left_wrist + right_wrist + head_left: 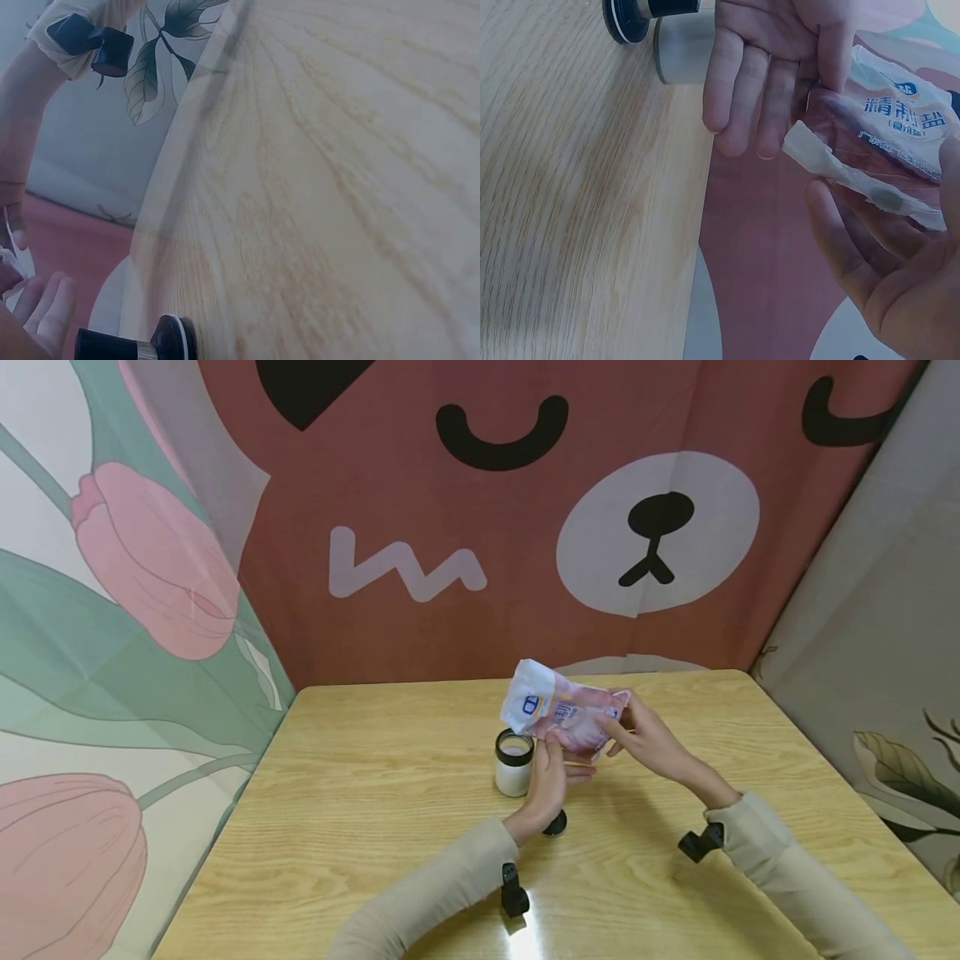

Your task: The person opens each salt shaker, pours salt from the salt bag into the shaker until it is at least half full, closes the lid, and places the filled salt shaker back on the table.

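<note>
My right hand [652, 739] grips the lower end of a pink and white salt bag [573, 710], which is tilted with its white end toward the left. That white end hangs above a white jar [513, 777] with a black rim, overlapping its edge in the head view. Straight fingers of my left hand [550, 785] reach beneath the bag, the thumb touching its side. Printed lettering shows on the salt bag [904, 112] in the right wrist view. Behind my left wrist lies a black lid [556, 823] with a stem-like part, partly hidden.
The wooden table [375, 760] holds the jar and the lid near its middle. A printed curtain [420, 635] hangs along the table's back edge, with more patterned cloth on both sides. A small black camera is strapped to each wrist.
</note>
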